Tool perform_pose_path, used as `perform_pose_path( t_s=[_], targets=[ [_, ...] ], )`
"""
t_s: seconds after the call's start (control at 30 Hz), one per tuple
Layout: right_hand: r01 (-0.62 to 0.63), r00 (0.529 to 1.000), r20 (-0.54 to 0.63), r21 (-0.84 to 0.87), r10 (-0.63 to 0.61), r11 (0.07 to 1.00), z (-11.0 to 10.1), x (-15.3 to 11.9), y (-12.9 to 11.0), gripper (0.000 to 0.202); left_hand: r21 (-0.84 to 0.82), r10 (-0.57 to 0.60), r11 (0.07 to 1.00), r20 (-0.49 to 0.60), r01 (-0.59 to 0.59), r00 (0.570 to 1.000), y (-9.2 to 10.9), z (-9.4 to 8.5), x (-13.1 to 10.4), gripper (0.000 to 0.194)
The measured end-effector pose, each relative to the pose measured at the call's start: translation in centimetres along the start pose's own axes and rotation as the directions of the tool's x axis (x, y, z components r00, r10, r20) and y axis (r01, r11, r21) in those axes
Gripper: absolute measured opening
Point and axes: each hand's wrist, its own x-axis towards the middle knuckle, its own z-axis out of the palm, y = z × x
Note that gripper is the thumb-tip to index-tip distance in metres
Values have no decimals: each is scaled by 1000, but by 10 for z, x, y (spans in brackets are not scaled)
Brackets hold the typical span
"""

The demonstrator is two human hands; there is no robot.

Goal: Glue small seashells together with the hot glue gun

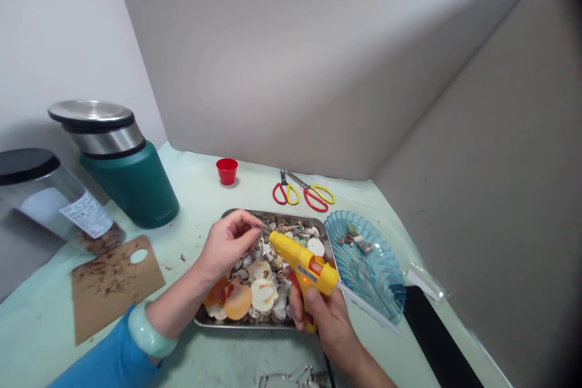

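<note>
My right hand (325,309) is wrapped round the handle of a yellow hot glue gun (302,260), its nozzle pointing up and left. A clear glue stick (368,306) sticks out of the gun's back end. My left hand (231,239) pinches something small at the nozzle tip; what it is I cannot make out. Below both hands lies a metal tray (245,326) full of shells, among them an orange scallop shell (238,300) and a whitish scallop shell (264,294). The gun hides part of the tray's right side.
A blue shell-shaped dish (377,267) with a few small pieces stands right of the tray. Behind are two pairs of scissors (286,191) (318,194) and a red cup (227,171). At left are a green bottle (131,185), a clear jar (54,200) and a brown board (113,291).
</note>
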Motion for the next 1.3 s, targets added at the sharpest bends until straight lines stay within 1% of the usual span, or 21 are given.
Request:
perform_pose_path(
  t_s=[0.13,0.27,0.47,0.6,0.7,0.87,0.97,1.1,1.3],
  targets=[
    [6,1000,-22,5,-6,1000,0,1,1,43,-20,-2,1000,-18,2,1000,1,0,0,11],
    [8,1000,-18,-15,-8,1000,1,1,-1,44,-16,-5,1000,-10,5,1000,5,1,0,10],
    [-41,996,-77,-6,40,999,5,-1,-4,50,-32,-19,999,-6,19,1000,6,1,0,11],
    [-18,998,-68,-21,17,1000,4,-1,-3,46,-33,-28,999,-20,27,999,5,0,0,11],
    [-8,998,-61,-12,7,1000,4,-1,-2,45,-39,-20,999,-6,20,1000,4,-1,0,10],
    [-19,997,-80,-10,18,1000,6,-1,-3,48,-40,-22,999,26,23,999,3,0,0,10],
    [-25,996,-91,-28,22,999,6,-1,-4,50,-41,-33,999,17,33,999,4,1,0,11],
    [-23,997,-69,-51,20,998,4,-1,-4,49,-42,-42,998,-11,42,999,5,0,1,13],
    [-34,999,-42,-52,32,998,3,-1,-4,51,-41,-30,999,-4,30,1000,4,0,1,11]
  ],
)
